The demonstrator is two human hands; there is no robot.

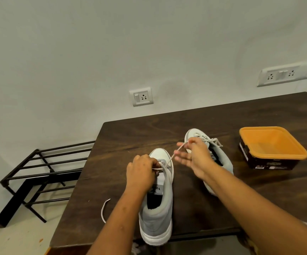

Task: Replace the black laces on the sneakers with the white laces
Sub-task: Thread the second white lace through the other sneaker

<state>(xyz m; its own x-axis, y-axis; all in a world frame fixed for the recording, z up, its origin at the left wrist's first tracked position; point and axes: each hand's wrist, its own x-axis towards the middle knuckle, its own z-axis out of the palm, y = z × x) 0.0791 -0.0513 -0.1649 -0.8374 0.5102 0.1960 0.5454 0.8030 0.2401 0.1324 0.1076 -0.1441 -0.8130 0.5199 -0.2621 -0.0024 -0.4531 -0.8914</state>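
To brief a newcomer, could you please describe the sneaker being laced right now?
On the dark wooden table stand two grey-and-white sneakers. It is the nearer sneaker, heel at the table's front edge. Unlike the farther sneaker, it has the left hand and right hand holding a white lace at its toe.

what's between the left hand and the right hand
A white lace runs between them, from the left hand at the near sneaker up to the right hand, which pinches it; the head view shows this.
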